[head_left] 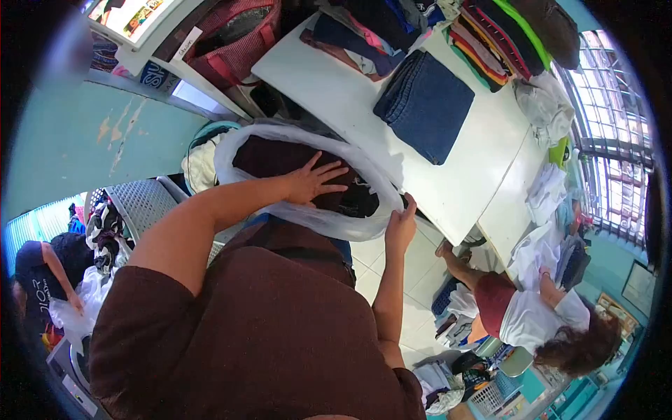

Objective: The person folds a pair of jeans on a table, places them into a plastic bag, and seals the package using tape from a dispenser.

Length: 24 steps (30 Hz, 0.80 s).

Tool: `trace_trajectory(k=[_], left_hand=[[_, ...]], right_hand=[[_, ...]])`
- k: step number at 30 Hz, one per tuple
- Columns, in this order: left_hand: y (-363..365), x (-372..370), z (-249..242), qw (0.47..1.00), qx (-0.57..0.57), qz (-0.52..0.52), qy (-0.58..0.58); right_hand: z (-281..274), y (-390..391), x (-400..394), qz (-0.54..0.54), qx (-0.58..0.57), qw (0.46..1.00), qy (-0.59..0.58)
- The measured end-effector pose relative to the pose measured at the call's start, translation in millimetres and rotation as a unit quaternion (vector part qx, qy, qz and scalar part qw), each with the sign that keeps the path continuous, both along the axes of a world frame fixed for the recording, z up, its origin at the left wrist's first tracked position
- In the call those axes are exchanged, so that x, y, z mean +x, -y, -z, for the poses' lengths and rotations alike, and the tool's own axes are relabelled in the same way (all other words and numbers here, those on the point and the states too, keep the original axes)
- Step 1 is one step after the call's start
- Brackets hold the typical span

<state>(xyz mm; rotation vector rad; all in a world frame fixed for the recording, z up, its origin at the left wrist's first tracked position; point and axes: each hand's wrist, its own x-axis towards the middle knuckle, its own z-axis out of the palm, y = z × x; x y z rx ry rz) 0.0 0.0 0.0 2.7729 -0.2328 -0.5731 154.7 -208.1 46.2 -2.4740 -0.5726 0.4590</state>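
By white table (pixel 448 192), left hand (pixel 315 183) splayed on dark cloth (pixel 269 157), right hand (pixel 401 225) curled round bag (pixel 318 221)

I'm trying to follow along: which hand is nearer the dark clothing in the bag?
The left hand, lying on the dark clothing. The right hand holds the plastic bag's rim.

One worker's two hands (pixel 316 185) at one open plastic bag (pixel 318 222), centre; one red bag (pixel 241 54), eleven o'clock; two other people (pixel 535 316), four and nearly nine.
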Motion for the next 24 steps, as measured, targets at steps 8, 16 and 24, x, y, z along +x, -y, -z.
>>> trace_trajectory(k=[8,16,24], left_hand=[[9.0,17.5,-26.2,0.973,-0.154,-0.174,0.013],[-26.4,65.0,-50.9,0.945,-0.123,-0.295,0.071],[-37.1,119.5,-93.4,0.838,-0.425,-0.285,-0.192]], right_hand=[[-10.6,11.5,12.0,-0.02,0.022,0.997,-0.076],[-165.8,-13.2,55.4,-0.301,0.316,0.867,-0.239],[-297.3,-24.2,41.5,-0.461,0.687,0.536,-0.17]])
